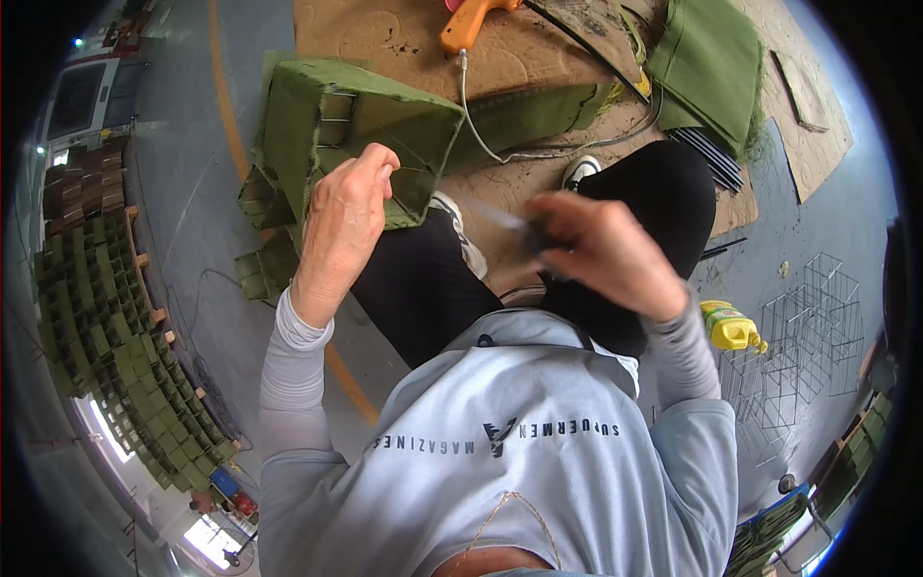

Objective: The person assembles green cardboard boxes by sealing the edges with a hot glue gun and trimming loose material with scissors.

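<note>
A box covered in green fabric (288,115) stands in front of my left knee, its open side toward me and metal wire showing inside. My left hand (346,216) is closed in front of its near left edge, thumb and forefinger pressed together; whatever they pinch is too fine to make out. To the right, my right hand (611,245) is smeared by motion but wraps round a dark-handled tool (538,240). A pale, blurred blade-like part of that tool points toward the box. The tool's exact kind cannot be told.
Cardboard (385,34) lies ahead, bearing an orange-handled tool (468,24) with a hose (481,144). Folded green fabric (707,77) and black rods (707,159) lie to the right. Beyond are a yellow jug (733,329) and wire frames (812,317). Stacked green boxes (135,356) stand left.
</note>
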### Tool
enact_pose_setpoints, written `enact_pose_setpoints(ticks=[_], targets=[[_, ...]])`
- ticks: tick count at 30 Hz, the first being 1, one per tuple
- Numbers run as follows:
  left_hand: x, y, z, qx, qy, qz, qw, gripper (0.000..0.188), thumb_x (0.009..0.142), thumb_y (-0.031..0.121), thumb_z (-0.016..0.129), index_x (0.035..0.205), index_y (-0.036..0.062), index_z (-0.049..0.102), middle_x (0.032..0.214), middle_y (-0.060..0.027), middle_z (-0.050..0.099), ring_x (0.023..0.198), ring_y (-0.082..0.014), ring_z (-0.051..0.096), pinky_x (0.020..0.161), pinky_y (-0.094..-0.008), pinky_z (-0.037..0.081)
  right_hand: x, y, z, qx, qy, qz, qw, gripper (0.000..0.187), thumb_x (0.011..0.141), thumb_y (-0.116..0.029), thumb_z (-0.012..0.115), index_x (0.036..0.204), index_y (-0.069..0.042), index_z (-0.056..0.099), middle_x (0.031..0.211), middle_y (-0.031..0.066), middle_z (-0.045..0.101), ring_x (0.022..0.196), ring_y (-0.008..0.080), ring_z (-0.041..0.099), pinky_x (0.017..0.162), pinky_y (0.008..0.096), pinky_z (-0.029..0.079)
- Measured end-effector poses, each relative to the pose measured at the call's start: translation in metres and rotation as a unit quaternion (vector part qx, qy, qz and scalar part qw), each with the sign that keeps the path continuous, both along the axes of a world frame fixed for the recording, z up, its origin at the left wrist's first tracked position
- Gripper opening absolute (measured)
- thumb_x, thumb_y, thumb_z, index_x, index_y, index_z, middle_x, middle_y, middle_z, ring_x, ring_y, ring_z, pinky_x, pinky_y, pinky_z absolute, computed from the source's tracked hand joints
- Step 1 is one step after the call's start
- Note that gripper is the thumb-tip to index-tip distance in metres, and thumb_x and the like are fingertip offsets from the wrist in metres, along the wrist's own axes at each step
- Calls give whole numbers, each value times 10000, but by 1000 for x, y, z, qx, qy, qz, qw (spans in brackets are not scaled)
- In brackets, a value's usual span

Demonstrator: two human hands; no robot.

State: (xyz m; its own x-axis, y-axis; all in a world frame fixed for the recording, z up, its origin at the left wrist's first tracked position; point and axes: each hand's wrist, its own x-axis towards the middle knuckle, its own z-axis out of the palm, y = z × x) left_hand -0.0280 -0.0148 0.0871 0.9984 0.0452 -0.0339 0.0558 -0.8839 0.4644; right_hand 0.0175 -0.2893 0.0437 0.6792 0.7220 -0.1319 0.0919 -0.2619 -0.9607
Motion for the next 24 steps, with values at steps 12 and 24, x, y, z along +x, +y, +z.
enact_pose_setpoints(ticks=[12,24], targets=[[-7,6,1,65,7,-182,981,76,811,76,654,829,49,586,698,-132,570,700,-322,594,617,-424,465,271,29,-69,-222,-320,-216,895,312,799,-288,689,928,-5,685,813,210,669,777,350,658,707,413,510],[-16,28,1,211,11,-380,900,114,689,123,614,735,75,522,744,-51,458,788,-188,506,677,-302,390,337,140,-76,-105,-296,-132,940,480,890,-458,585,1061,-19,672,949,187,684,934,288,656,841,386,505]])
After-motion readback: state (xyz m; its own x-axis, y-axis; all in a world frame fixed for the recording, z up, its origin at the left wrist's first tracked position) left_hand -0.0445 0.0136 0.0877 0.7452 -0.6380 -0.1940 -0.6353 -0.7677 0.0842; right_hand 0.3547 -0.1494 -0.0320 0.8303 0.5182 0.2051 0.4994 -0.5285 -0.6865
